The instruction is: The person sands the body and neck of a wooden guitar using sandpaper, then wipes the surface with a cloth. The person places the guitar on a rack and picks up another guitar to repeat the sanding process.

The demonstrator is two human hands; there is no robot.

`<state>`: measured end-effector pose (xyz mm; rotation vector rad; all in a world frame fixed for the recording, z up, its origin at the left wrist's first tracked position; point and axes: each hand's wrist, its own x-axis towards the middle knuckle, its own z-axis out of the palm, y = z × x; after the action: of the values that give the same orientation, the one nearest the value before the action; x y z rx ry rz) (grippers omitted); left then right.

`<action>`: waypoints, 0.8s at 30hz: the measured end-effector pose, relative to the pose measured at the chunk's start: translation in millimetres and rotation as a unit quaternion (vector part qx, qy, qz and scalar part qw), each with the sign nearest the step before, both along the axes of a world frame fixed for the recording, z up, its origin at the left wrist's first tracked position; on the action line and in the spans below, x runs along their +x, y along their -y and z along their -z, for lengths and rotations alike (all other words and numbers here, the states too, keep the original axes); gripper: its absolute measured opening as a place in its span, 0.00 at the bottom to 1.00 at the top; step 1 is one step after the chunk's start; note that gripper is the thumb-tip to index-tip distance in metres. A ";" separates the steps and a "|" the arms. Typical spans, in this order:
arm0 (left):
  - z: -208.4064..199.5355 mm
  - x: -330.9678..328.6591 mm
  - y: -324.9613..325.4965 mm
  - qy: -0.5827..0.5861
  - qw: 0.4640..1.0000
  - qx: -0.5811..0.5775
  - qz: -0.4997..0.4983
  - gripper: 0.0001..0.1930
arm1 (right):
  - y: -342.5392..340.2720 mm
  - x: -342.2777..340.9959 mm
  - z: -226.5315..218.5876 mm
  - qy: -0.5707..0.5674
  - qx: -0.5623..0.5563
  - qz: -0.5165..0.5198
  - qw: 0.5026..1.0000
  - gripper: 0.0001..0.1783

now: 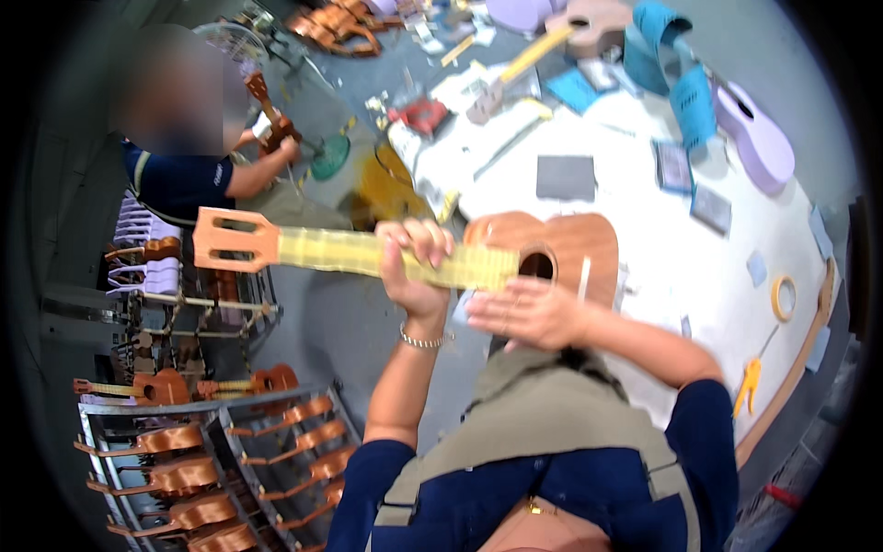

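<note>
In front of me lies a brown ukulele [589,244] without strings, its slotted headstock [230,241] pointing left. Yellowish tape [322,250] covers the fretboard. The fingers of my left hand [418,262] are wrapped around the neck, with the thumb on the near side. My right hand [529,313] rests along the body's near edge beside the sound hole [537,264], its fingers stretched out flat. Whatever may lie under that palm is hidden. A pale strip, the bridge area [585,276], shows on the body's top.
A white-covered bench [635,317] holds a grey square pad [565,178], abrasive-looking blocks [711,210], a tape roll [784,299], an orange-handled tool [748,386] and a lilac ukulele body [754,138]. Racks of ukuleles [184,474] stand at left. Another person [193,179] works on a ukulele.
</note>
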<state>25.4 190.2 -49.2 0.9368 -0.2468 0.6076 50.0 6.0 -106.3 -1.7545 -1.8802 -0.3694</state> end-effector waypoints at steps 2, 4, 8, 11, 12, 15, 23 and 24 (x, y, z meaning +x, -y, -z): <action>-0.9 2.9 2.3 -0.013 1.000 0.009 -0.007 0.11 | -2.9 -12.1 7.1 -0.077 0.013 0.014 0.997 0.31; 3.0 -4.2 -5.2 -0.028 0.999 -0.014 -0.029 0.11 | 21.2 -27.0 40.9 -0.058 -0.009 0.065 0.996 0.32; 8.1 -13.4 -8.4 -0.029 0.996 -0.043 -0.071 0.11 | 26.8 -60.8 47.5 -0.138 -0.031 0.147 0.979 0.36; -0.3 -5.2 2.7 -0.025 0.996 -0.057 -0.069 0.11 | 12.4 -65.9 33.4 -0.164 -0.030 0.181 0.969 0.40; 3.3 -5.1 1.9 -0.025 0.995 -0.062 -0.067 0.11 | 24.6 -72.0 49.5 -0.173 -0.050 0.218 0.959 0.42; 12.1 -2.3 -4.1 -0.047 0.992 -0.101 -0.065 0.11 | 75.6 -85.3 114.9 -0.230 -0.107 0.344 0.904 0.47; -53.2 19.3 41.4 0.086 0.995 0.054 0.016 0.22 | 135.0 -50.6 32.3 -0.254 0.078 0.524 0.809 0.34; -58.5 24.4 43.6 0.118 0.988 0.090 0.038 0.22 | 127.6 -45.2 -1.1 -0.262 0.137 0.489 0.820 0.35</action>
<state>49.8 146.6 9.3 1.0241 -0.5555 0.6335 4.8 -121.7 -105.2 -2.1851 -0.4108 -0.4217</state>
